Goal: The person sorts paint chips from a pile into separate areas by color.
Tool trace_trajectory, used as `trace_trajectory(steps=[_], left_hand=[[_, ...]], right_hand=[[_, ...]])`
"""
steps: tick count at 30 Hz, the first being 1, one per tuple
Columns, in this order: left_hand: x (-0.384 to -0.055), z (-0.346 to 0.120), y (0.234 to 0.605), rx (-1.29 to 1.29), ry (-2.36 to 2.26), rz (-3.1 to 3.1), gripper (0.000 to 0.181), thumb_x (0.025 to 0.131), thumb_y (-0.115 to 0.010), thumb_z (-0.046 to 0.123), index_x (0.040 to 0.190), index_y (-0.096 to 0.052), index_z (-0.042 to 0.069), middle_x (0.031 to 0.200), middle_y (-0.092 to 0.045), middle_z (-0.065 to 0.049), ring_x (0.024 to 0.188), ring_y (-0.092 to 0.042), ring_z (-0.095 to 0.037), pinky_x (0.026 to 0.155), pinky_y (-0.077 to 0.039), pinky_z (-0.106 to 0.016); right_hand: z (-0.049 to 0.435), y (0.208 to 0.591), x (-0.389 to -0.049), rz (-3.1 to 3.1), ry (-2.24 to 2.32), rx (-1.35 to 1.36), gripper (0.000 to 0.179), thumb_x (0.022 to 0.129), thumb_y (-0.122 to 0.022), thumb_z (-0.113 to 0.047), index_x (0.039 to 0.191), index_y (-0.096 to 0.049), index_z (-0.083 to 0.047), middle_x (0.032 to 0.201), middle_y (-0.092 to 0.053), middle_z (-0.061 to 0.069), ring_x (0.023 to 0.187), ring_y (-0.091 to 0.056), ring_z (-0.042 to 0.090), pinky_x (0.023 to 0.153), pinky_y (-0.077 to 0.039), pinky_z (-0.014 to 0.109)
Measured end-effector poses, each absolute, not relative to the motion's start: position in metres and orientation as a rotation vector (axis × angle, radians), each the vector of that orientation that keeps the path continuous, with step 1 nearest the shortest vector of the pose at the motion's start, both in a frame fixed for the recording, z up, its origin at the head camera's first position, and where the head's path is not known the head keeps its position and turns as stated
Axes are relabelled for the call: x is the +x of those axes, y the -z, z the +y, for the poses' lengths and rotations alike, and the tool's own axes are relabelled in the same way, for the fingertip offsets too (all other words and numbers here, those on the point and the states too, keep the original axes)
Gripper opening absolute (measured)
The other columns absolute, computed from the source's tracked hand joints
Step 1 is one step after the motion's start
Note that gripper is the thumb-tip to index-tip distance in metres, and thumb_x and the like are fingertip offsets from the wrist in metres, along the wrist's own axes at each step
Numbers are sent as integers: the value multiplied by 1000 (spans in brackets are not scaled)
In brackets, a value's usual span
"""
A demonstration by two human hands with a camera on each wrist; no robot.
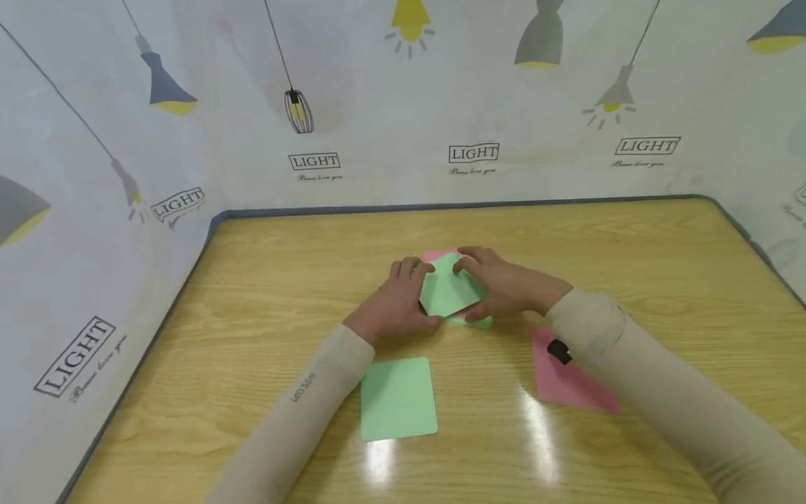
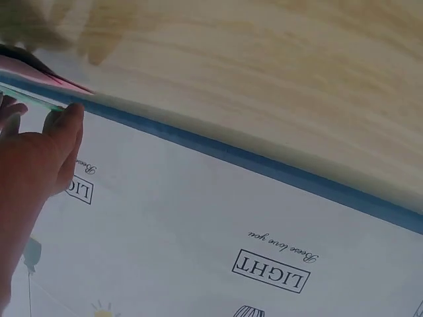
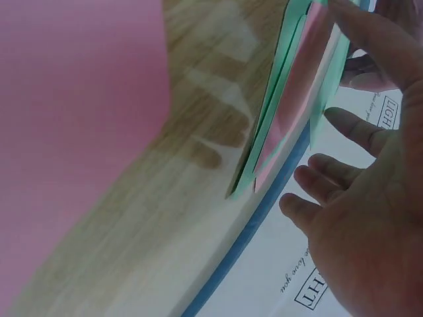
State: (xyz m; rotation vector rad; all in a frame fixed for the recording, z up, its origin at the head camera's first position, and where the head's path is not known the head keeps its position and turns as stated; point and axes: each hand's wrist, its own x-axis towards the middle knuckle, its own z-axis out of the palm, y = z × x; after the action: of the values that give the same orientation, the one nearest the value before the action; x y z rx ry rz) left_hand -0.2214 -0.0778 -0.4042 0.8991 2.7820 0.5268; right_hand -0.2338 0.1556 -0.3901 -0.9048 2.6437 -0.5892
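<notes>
Left hand: near the middle of the head view, the left hand [image 1: 403, 297] was bent around the left edge of a held green sheet [image 1: 448, 288], thumb and forefinger pinching it.
Right hand: just right of centre, the right hand [image 1: 506, 283] gripped the same sheet from the other side, its thumb low and its forefinger on the upper edge; in the right wrist view its other fingers were spread apart.
Green sheets: at least three were visible, namely the held one, a lower green sheet [image 1: 481, 323] peeking out beneath the hands, and a loose green sheet [image 1: 399, 400] at lower centre.
Pink sheets: at least two, with an under-layer pink sheet [image 1: 437, 255] showing behind the held one and a loose pink sheet [image 1: 563, 385] at lower right. The layers could not be counted exactly.
Held sheet's place: at the centre of the frame, between the two hands, tilted above the sheets under it.
Loose sheets' place: the green one lay below the left hand, beside the left sleeve [image 1: 296, 413]; the pink one lay below the right hand, partly hidden by the right sleeve [image 1: 661, 392].
Surroundings: a wood-grain tabletop [image 1: 302, 280], with a lamp-printed backdrop [image 1: 378, 112] across the top.
</notes>
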Motion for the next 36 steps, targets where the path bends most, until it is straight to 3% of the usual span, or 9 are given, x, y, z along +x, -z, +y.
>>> trace_trajectory(steps=[10,16,24,36], left_hand=[[-215,-83,395,1050,-658,2671,75,80,-79,35,138,-41,5,141,-32,-12,131,-27,-28,102,-39,-37],[-211,-83,396,1060,-615,2649,65,82,-77,34,135,-47,12,145,-29,-10,134,-23,-26,102,-40,-36],[-202,-83,396,1067,-512,2688,65,84,-71,44,137,-46,17,150,-27,-6,138,-21,-22,102,-40,-38],[-162,-113,390,1103,-506,2618,66,81,-75,47,134,-49,16,145,-34,-6,133,-28,-21,99,-43,-36]], right_hand=[[153,385,-228,2612,652,-1084,58,73,-87,-24,117,-51,-10,145,-35,14,135,-30,34,104,-38,48],[153,385,-222,2605,708,-1100,57,72,-88,-25,115,-53,-11,134,-37,11,131,-33,32,102,-39,46],[150,388,-213,2614,716,-1073,54,75,-86,-28,115,-54,-13,136,-34,13,129,-33,32,102,-39,47],[123,387,-161,2627,659,-1162,53,78,-82,-36,118,-53,-16,135,-35,9,124,-35,26,89,-49,34]])
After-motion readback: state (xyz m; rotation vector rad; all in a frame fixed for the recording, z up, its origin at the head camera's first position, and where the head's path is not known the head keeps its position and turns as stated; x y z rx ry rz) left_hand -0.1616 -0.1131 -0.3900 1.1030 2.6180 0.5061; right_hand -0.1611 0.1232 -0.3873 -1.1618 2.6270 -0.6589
